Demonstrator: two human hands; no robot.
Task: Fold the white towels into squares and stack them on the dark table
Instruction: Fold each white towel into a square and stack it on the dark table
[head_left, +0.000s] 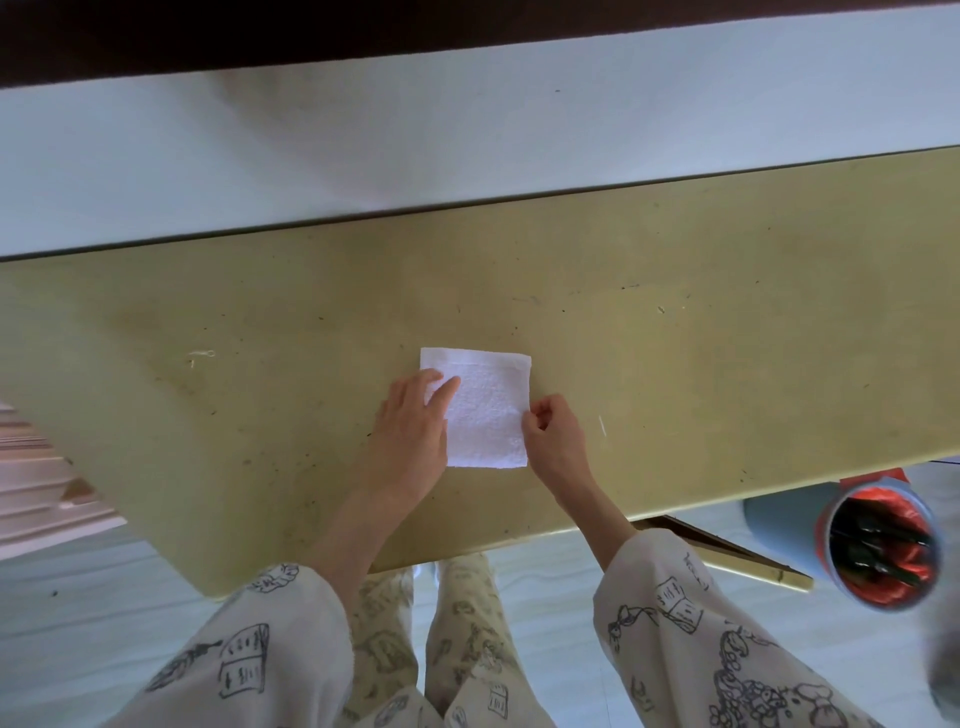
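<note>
A white towel (485, 408), folded into a small rectangle, lies flat near the middle of the yellowish table (675, 322). My left hand (413, 421) rests flat on the towel's left side with its fingers straight, pressing it down. My right hand (550, 428) is at the towel's right edge, its thumb and fingers curled and pinching that edge. No other towel is in view.
A white wall (363, 145) runs behind the table's far edge. A round bin lined with a red bag (880, 551) stands on the floor at the right. Pale stacked items (41, 488) lie at the left. My patterned trousers show below the table's near edge.
</note>
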